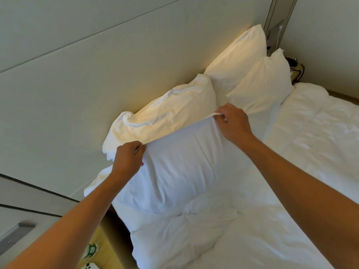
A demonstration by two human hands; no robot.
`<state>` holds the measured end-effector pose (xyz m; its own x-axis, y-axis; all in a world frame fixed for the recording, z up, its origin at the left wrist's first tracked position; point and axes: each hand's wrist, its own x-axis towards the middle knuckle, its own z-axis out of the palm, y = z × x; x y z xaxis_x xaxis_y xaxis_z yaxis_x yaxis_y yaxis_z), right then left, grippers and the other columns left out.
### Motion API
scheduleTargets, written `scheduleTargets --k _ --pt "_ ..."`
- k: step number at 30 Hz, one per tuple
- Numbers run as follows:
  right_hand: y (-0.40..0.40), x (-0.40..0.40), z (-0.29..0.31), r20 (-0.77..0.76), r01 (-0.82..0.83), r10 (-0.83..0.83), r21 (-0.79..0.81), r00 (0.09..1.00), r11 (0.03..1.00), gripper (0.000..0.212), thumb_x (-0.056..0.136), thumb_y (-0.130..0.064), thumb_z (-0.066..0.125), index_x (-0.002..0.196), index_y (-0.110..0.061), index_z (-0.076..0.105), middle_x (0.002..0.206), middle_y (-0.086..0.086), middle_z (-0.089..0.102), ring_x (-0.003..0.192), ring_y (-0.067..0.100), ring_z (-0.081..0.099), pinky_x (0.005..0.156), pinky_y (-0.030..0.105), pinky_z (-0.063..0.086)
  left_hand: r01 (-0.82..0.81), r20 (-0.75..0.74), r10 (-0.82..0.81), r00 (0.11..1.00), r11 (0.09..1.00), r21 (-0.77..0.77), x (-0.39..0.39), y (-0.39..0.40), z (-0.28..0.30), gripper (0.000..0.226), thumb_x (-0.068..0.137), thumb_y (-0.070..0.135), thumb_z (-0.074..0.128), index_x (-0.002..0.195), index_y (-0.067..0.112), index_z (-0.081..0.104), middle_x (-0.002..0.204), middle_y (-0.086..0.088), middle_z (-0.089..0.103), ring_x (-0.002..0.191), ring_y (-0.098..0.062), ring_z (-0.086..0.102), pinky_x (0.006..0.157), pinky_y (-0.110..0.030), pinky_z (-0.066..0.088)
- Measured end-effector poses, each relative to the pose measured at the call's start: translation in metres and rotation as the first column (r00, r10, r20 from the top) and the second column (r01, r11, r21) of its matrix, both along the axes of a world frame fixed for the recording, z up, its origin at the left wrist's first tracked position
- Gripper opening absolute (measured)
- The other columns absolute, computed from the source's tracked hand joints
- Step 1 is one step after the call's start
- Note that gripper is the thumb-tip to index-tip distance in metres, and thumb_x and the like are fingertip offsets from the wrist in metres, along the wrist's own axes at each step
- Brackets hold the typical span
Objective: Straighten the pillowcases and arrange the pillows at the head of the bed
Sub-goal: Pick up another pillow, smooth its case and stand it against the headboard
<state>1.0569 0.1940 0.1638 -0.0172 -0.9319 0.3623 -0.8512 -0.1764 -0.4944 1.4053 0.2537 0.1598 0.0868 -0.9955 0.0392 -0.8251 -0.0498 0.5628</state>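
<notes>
White cotton front pillow (174, 167) stands near-left on bed, leaning on crumpled rear pillow (165, 113) at headboard (97, 78). Left hand (127, 157) & right hand (233, 121) each pinched shut on its top seam, corner to corner. Recommend even outward tension, then shake fill down.

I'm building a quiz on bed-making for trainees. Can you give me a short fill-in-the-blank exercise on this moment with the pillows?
1. Both hands, left hand and right hand, pinch the top edge of the ____ pillow.
2. The crumpled pillow behind it leans against the ____.
3. In all, ____ pillows show at the head of the bed.
4. The green-labelled bottle stands on the person's ____ side.

Missing words: front; headboard; four; left
</notes>
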Motion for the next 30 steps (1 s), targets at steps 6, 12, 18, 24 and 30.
scheduleTargets --k 6,12,18,24,30 --pt "-0.026 -0.021 -0.045 -0.009 0.036 -0.035 0.148 0.999 0.988 0.029 0.104 -0.028 0.055 0.091 -0.007 0.069 0.088 0.007 0.062 0.080 0.026 0.060 0.070 0.030 0.039 0.047 -0.101 -0.036 0.994 0.992 0.114 -0.036 0.009 -0.034 0.040 0.104 0.024 0.053 0.069 0.005 0.056 0.057 -0.007 0.057 0.045 -0.014 0.069 0.051 -0.023 0.037" --pt "-0.013 -0.060 -0.098 0.008 0.116 -0.123 0.266 0.992 0.957 0.030 0.105 -0.032 0.056 0.093 -0.008 0.069 0.086 0.001 0.058 0.076 0.020 0.058 0.070 0.027 0.042 0.116 -0.174 -0.075 0.982 0.964 0.238 -0.081 0.017 -0.073 0.040 0.104 0.023 0.053 0.066 0.014 0.055 0.058 -0.004 0.059 0.046 -0.016 0.071 0.043 -0.012 0.038" --pt "0.000 -0.083 -0.119 -0.048 0.179 -0.173 0.281 0.984 0.943 0.026 0.103 -0.031 0.059 0.095 -0.010 0.071 0.089 0.007 0.066 0.076 0.021 0.061 0.070 0.030 0.045 0.169 -0.170 -0.121 0.978 0.937 0.305 -0.091 0.005 -0.085 0.039 0.104 0.023 0.053 0.068 0.010 0.060 0.060 -0.005 0.061 0.050 -0.015 0.072 0.043 -0.011 0.039" --pt "-0.027 -0.062 -0.124 -0.047 0.158 -0.151 0.311 0.987 0.937 0.027 0.104 -0.031 0.057 0.096 -0.011 0.072 0.087 0.002 0.063 0.076 0.020 0.062 0.066 0.024 0.041 0.120 -0.155 -0.066 0.986 0.922 0.367 -0.076 -0.020 -0.089 0.031 0.104 0.024 0.054 0.080 0.008 0.068 0.067 -0.005 0.065 0.053 -0.016 0.074 0.048 -0.016 0.042" --pt "-0.075 -0.026 -0.129 -0.051 0.200 -0.194 0.323 0.980 0.925 0.029 0.105 -0.030 0.054 0.096 -0.010 0.073 0.096 0.009 0.069 0.083 0.026 0.064 0.071 0.029 0.043 0.047 -0.202 0.027 0.979 0.934 0.355 -0.060 -0.056 -0.099 0.030 0.104 0.025 0.055 0.081 0.011 0.067 0.069 -0.004 0.065 0.052 -0.018 0.074 0.049 -0.021 0.041"
